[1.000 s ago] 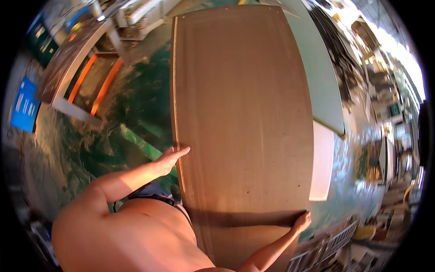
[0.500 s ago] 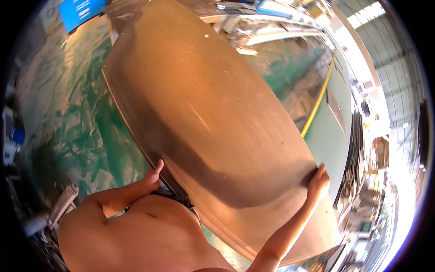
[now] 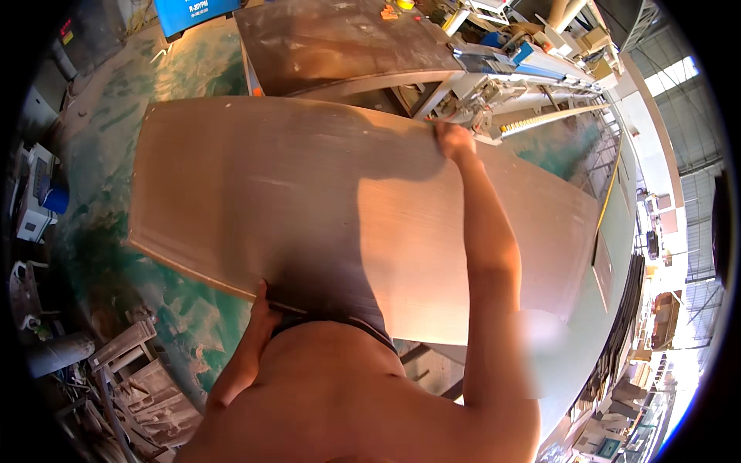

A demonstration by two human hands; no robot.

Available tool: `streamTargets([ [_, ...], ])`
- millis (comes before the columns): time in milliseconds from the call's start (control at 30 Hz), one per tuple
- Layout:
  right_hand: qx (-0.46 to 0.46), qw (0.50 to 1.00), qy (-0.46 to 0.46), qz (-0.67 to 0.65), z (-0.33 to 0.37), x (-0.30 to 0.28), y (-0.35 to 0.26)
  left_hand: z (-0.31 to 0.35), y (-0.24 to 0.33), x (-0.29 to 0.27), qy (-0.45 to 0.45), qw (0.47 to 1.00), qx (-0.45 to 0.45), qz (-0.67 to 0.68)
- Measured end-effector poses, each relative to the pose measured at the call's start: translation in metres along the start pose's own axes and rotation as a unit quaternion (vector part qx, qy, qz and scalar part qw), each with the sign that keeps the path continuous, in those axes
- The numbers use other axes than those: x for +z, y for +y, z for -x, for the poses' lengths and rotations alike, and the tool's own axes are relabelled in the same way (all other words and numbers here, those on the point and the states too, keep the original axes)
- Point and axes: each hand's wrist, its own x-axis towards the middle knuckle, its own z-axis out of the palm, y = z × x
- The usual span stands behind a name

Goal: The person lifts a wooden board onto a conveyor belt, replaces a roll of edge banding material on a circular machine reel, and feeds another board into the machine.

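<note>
A large, flat brown board (image 3: 293,185) lies crosswise in front of me, its near edge against my waist. Shadow covers its middle and sunlight brightens its right part. My left hand (image 3: 264,310) is closed on the near edge, thumb on top and the other fingers hidden below. Across the board, the outstretched right arm ends in my right hand (image 3: 455,140), wrapped round the far edge; its fingertips are hard to make out.
Beyond the board stands a brown-topped worktable (image 3: 340,46), with a long railed machine (image 3: 532,69) to its right. A blue box (image 3: 197,17) is at the far left. Wooden scraps (image 3: 150,393) lie at lower left, and dark stacked sheets (image 3: 614,332) at right.
The board has turned from slanting away from me to lying crosswise. My right hand has gone from the right-hand edge to the far edge; the left still grips the near edge.
</note>
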Motion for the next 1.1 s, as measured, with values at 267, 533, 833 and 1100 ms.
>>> streamTargets([
  [267,-0.034,0.988,-0.016,-0.151,-0.205,0.000,-0.060,-0.079,0.013,0.078,0.054,0.982,0.177,0.026],
  [533,-0.169,0.972,-0.082,-0.140,-0.329,0.057,-0.068,-0.075,-0.001,0.171,0.116,0.976,0.173,0.070],
  [833,-0.169,0.971,-0.061,-0.157,-0.378,0.076,-0.012,-0.109,-0.032,0.226,0.136,0.971,0.188,0.053],
  [1100,-0.110,0.888,0.307,-0.325,-0.349,0.097,0.088,-0.138,-0.066,0.254,0.175,0.953,0.244,-0.046],
])
